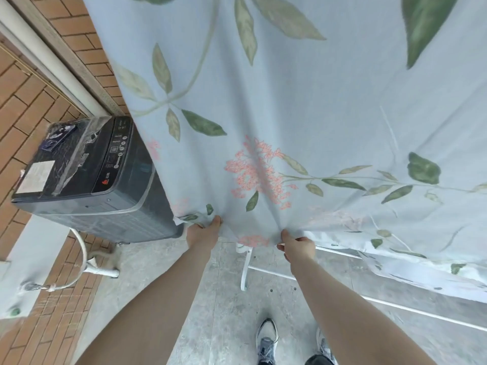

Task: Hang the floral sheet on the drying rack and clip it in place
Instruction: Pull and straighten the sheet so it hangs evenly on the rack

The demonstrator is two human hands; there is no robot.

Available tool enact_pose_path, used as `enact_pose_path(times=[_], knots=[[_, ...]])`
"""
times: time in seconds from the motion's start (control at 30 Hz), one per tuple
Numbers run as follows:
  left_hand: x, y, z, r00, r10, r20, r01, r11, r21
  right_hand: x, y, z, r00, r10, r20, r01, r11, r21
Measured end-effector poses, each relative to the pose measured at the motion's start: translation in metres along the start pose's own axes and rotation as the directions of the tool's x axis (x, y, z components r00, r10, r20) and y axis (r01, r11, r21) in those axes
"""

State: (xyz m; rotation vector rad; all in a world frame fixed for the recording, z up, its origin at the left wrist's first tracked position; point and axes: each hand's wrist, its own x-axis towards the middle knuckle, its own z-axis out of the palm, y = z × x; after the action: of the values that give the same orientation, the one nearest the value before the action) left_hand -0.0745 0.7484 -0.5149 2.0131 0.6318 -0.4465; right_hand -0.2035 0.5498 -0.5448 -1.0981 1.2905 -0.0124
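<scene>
The floral sheet, pale blue with green leaves and pink flowers, hangs down in front of me and fills most of the view. My left hand grips its bottom hem near the left corner. My right hand pinches the same hem a little to the right. The cloth between them is pulled taut with folds running up. White bars of the drying rack show below the hem; the top of the rack is hidden by the sheet. No clip is in sight.
A dark grey washing machine stands at the left, close to the sheet's edge. Behind it is a brick wall with a white hose. Grey floor tiles and my shoes lie below.
</scene>
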Motion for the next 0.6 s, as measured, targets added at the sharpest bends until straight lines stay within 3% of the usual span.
enact_pose_path(times=[0.17,0.33,0.43,0.5,0.6], knots=[[0.016,-0.004,0.012,0.999,-0.047,0.016,0.044,0.985,0.169,0.014,0.018,0.0,0.998,0.057,0.018,-0.057,0.998,-0.031],[-0.006,-0.003,0.018,0.996,-0.056,0.065,0.055,0.998,0.011,0.001,0.008,-0.021,0.973,0.169,0.155,-0.168,0.986,-0.018],[-0.043,-0.028,0.017,0.976,-0.126,0.178,0.13,0.991,-0.013,-0.027,0.013,-0.054,0.977,0.147,0.154,-0.135,0.987,-0.085],[-0.072,-0.052,0.025,0.954,-0.153,0.257,0.13,0.986,0.105,-0.044,0.021,-0.087,0.99,0.072,0.119,-0.06,0.994,-0.096],[-0.126,-0.073,0.042,0.861,-0.186,0.473,0.083,0.969,0.231,-0.067,0.041,-0.142,0.998,-0.017,0.055,0.024,0.991,-0.129]])
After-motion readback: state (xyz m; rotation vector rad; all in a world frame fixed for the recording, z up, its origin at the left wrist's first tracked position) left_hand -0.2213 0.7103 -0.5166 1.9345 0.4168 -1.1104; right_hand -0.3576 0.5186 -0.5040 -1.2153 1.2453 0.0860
